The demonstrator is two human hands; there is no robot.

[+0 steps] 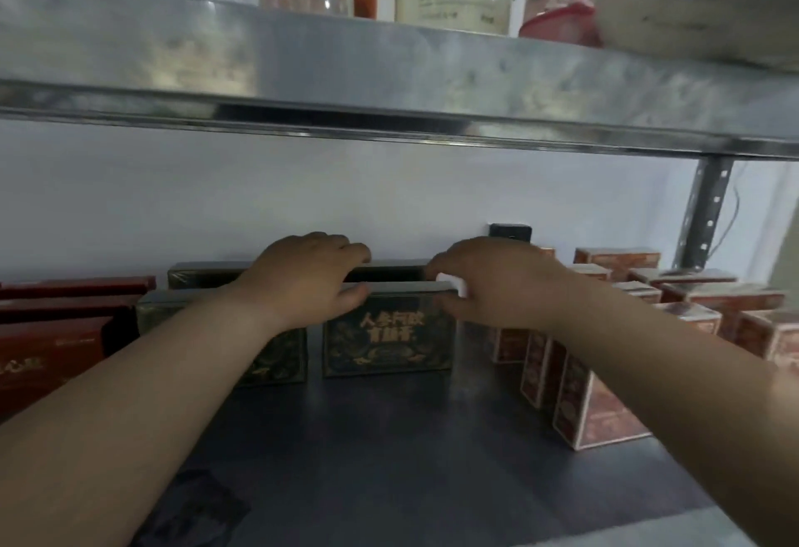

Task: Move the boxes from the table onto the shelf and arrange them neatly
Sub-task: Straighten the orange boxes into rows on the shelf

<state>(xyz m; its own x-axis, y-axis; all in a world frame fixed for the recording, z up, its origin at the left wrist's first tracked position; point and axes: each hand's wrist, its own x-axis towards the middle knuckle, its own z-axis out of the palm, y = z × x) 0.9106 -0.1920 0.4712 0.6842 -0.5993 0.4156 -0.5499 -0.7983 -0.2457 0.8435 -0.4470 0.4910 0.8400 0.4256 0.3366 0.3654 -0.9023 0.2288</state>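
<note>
A dark green box with gold lettering [388, 339] stands upright on the dark shelf board [389, 438]. My left hand [302, 278] grips its top left edge, thumb in front and fingers over the back. My right hand [488, 278] grips its top right corner. A second dark green box [276, 360] stands just left of it, partly hidden by my left forearm. More dark green boxes [203, 274] stand in a row behind.
Dark red boxes [56, 330] line the shelf's left side. Several orange-red patterned boxes [596, 408] stand in rows on the right. A steel upper shelf [389, 71] with jars and bottles hangs close overhead. A perforated metal upright [704, 213] stands at the right rear.
</note>
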